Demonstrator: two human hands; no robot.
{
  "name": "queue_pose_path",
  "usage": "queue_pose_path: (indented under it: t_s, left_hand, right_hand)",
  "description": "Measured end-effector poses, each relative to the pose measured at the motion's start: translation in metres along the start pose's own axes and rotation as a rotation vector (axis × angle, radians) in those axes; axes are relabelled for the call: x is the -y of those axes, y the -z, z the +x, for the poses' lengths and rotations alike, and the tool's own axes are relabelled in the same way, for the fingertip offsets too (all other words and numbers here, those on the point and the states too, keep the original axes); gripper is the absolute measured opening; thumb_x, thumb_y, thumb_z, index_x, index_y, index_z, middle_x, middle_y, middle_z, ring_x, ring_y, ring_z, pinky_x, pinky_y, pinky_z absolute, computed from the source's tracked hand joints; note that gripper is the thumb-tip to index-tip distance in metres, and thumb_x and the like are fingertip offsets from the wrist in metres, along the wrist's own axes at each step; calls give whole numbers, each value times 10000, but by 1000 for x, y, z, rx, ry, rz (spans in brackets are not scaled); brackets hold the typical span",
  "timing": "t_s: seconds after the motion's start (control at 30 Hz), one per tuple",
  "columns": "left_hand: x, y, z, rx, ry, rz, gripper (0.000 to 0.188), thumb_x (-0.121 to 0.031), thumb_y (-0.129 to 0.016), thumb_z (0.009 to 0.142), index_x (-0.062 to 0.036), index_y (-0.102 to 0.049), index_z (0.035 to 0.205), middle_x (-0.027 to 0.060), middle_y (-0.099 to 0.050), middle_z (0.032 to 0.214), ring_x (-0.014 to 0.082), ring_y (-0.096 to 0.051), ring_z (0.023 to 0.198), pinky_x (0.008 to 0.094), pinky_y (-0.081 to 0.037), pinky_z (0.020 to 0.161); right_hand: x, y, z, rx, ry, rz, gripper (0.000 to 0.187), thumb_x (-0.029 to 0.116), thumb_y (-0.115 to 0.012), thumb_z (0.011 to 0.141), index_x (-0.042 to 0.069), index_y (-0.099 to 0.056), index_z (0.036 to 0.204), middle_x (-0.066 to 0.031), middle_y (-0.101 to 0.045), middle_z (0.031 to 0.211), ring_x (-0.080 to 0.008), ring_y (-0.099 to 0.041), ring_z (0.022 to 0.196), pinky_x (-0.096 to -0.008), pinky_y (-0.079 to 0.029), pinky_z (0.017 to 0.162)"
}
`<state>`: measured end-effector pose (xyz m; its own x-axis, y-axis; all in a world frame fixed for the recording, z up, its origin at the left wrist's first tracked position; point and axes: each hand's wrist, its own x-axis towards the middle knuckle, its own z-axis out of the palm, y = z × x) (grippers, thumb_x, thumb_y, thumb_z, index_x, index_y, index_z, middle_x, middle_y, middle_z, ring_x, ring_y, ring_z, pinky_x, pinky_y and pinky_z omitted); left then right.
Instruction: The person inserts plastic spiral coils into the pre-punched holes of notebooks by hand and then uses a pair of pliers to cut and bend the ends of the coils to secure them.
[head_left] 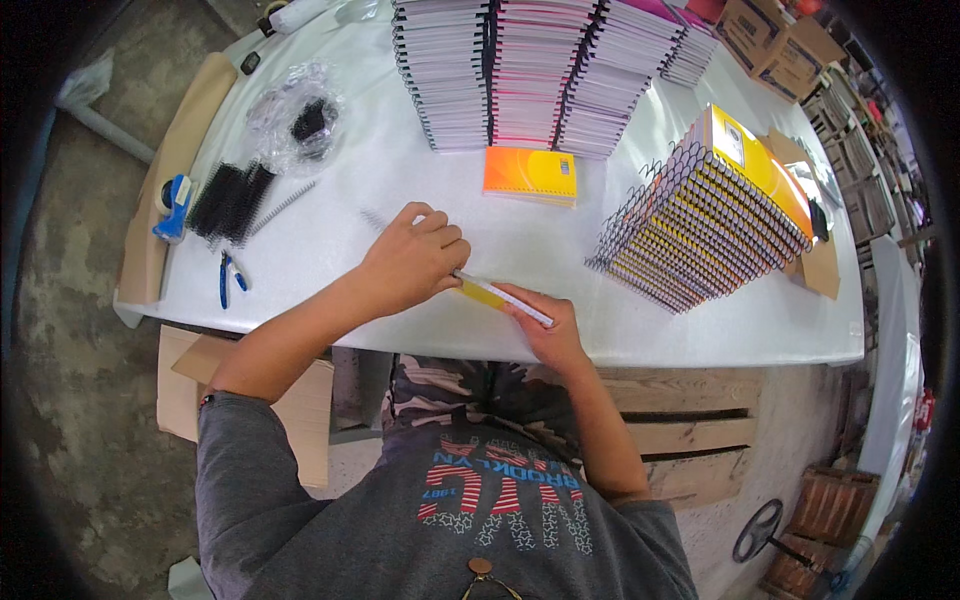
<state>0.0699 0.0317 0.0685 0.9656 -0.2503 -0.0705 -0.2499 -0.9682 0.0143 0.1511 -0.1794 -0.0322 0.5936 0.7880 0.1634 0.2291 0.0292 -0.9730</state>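
Observation:
My right hand (545, 325) grips a thin notebook (485, 292) with a yellow cover, its white page edge turned up. At the notebook's left end, my left hand (415, 258) is closed with the fingers pinched together. A blurred dark spiral coil (373, 218) sticks out beyond the left hand, in line with the notebook's edge; the fingers hide where coil and notebook meet. Beyond my hands, a small stack of orange and yellow notebooks (530, 177) lies on the white-covered table (400, 335).
Loose black coils (232, 203), blue-handled pliers (226, 280), a blue tape dispenser (173, 208) and a clear plastic bag (290, 120) lie left. Tall stacks of spiral notebooks (525, 75) stand at the back. A yellow coil-bound stack (705, 220) leans right; cardboard boxes (775, 45) sit beyond.

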Motion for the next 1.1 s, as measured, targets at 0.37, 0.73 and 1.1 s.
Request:
queue_pose_path:
  t_s: [0.37,0.73,1.1]
  left_hand:
    - [-11,-111,-49,-589,93,199,1076,-766,-416,689,75,-256,1341,312,-165,1403,447,-29,1333,613,-52,1021]
    - [-50,-93,-39,-568,146,279,1189,-798,-437,638,142,-188,1323,464,6,1325,541,-10,1284,674,-70,975]
    - [-49,-104,-14,-1059,294,-216,1012,-723,-499,686,80,-355,1284,369,-207,1355,541,-187,1260,671,21,980]
  right_hand:
    - [3,-22,-24,-106,112,-134,341,-10,-557,794,67,-597,1124,-142,-638,1027,-240,-648,844,-293,-492,737]
    - [0,-36,-30,-22,338,-259,490,-63,-532,716,78,-541,1185,-145,-606,1087,-293,-610,947,-360,-497,799]
    - [4,-34,-24,-7,339,-243,388,-7,-541,764,43,-545,1149,-147,-600,1103,-293,-602,979,-368,-489,818]
